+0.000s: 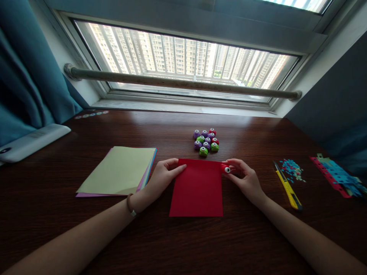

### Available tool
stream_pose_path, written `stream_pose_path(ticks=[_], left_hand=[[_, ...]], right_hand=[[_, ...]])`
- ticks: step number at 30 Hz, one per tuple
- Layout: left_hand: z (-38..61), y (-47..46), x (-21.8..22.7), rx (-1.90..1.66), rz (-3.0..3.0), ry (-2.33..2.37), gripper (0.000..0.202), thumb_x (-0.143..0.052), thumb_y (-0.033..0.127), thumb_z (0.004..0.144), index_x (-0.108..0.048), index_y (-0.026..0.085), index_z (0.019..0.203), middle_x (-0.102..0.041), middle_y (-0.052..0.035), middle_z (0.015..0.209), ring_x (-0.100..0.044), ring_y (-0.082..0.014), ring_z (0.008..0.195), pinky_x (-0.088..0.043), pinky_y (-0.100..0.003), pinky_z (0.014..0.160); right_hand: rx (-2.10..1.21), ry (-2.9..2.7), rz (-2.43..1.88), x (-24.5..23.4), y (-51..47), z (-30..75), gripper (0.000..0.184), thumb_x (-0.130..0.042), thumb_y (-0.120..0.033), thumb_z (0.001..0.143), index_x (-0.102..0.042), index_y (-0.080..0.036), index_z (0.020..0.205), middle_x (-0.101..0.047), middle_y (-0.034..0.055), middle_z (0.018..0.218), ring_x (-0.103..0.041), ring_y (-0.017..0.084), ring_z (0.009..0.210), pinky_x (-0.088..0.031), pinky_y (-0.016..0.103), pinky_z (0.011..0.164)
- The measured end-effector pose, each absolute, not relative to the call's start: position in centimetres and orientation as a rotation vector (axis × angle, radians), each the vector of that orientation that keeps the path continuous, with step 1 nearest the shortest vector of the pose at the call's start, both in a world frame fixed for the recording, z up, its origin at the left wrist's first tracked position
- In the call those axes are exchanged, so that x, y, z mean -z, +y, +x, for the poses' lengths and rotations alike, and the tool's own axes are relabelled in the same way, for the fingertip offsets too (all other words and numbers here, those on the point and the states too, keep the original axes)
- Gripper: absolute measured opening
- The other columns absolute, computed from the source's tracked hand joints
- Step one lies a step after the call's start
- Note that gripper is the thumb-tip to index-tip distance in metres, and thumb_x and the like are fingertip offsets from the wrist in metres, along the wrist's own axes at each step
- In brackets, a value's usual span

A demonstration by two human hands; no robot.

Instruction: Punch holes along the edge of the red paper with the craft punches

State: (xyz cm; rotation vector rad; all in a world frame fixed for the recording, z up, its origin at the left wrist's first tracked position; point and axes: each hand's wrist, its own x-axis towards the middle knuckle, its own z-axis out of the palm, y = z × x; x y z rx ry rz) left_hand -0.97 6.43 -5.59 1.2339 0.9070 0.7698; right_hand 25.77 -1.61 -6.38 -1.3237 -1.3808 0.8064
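Note:
A sheet of red paper (197, 191) lies in front of me on the dark wooden table. My left hand (168, 173) pinches its upper left corner between thumb and fingers. At the upper right corner, my right hand (242, 177) is closed on a small red craft punch (225, 168) with a white button on top. The punch sits at the paper's right edge; whether the paper is inside its slot I cannot tell. Just beyond the sheet stands a cluster of similar punches (205, 143) in purple, green and red.
Left of the paper is a stack of coloured sheets (117, 172), pale yellow on top. A yellow utility knife (289, 190), blade out, lies right, beside small paper cutouts (291, 170). Punched paper strips (332, 172) lie farther right. A white device (34, 142) rests far left.

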Motion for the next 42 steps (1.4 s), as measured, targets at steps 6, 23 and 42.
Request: stream_pose_path(ticks=[6, 23, 42], left_hand=[[-0.90, 6.43, 5.45, -0.772, 1.239, 0.884, 0.026, -0.071, 0.040, 0.074, -0.066, 0.017, 0.085, -0.069, -0.0039, 0.086, -0.064, -0.0191, 0.076, -0.049, -0.024, 0.065], [-0.63, 6.11, 5.23, -0.675, 1.378, 0.898, 0.029, -0.071, 0.042, 0.071, -0.067, 0.015, 0.081, -0.070, -0.0044, 0.085, -0.064, -0.0209, 0.078, -0.050, -0.026, 0.068], [-0.81, 6.12, 5.46, -0.629, 1.548, 0.942, 0.027, -0.065, 0.041, 0.074, -0.061, 0.015, 0.071, -0.063, -0.0009, 0.068, -0.057, -0.0157, 0.061, -0.041, -0.022, 0.053]], right_hand=[[-0.852, -1.355, -1.318, 6.68, -1.68, 25.95, 0.040, -0.072, -0.027, 0.073, -0.053, -0.021, 0.107, -0.064, 0.0062, 0.110, -0.063, 0.018, 0.091, -0.053, 0.033, 0.083], [-0.839, -1.421, -1.342, 5.85, -2.05, 25.73, 0.034, -0.069, -0.026, 0.076, -0.059, -0.023, 0.108, -0.064, 0.0028, 0.109, -0.062, 0.018, 0.092, -0.053, 0.031, 0.084], [-0.780, -1.496, -1.415, 5.98, -1.92, 25.89, 0.032, -0.068, -0.034, 0.077, -0.064, -0.023, 0.107, -0.067, 0.0032, 0.098, -0.064, 0.021, 0.087, -0.053, 0.037, 0.085]])
